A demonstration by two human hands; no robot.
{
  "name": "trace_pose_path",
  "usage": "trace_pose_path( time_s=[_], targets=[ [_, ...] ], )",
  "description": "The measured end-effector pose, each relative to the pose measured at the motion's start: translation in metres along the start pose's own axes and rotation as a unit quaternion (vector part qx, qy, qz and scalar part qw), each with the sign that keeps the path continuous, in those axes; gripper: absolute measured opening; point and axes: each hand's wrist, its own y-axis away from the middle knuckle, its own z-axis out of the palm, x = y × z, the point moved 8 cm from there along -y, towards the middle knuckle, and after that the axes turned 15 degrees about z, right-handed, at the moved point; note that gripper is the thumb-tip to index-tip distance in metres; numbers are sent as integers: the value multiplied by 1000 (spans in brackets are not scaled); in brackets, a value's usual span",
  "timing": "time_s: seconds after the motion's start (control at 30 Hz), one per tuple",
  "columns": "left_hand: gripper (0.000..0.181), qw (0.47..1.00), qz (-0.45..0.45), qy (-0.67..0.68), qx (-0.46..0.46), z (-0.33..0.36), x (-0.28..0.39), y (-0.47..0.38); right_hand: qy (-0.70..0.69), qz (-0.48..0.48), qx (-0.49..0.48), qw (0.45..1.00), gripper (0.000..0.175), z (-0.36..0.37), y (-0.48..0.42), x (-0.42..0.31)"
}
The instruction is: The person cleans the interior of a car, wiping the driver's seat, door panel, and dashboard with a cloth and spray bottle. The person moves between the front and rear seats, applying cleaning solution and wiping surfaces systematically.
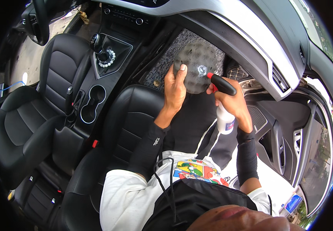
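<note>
My left hand grips the left edge of a round grey sponge pad with a bumpy face, thumb on top. A whitish wet or foamy patch shows near the pad's middle. My right hand is wrapped around the neck of a white spray bottle with a black and red trigger head. Its red nozzle points at the patch from close by. The fingers at the trigger are partly hidden behind the head.
Below the pad lies a speckled grey floor mat. The dashboard curves overhead to the right, above an opened car door. To my left are the black passenger seat, the cup holder and the gear lever with a bead bracelet.
</note>
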Motion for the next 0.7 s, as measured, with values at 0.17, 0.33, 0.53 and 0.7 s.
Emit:
trace_pose_path(
  time_s=[0.17, 0.33, 0.53, 0.7],
  targets=[
    [36, 998, -63, 13, 21, -1, -12, 18, 7, 11, 27, 1000, 13, -4, -11, 15],
    [39, 998, -55, 14, 12, -2, -15, 20, 38, 15, 46, 998, 12, -6, -5, 16],
    [41, 993, -86, 81, 11, 40, 18, 9, -120, -86, 49, 988, 46, -41, 33, 5],
    [41, 982, 117, 64, -135, 140, 102, -70, -282, -164, 146, 934, 66, -120, 88, 30]
  ],
)
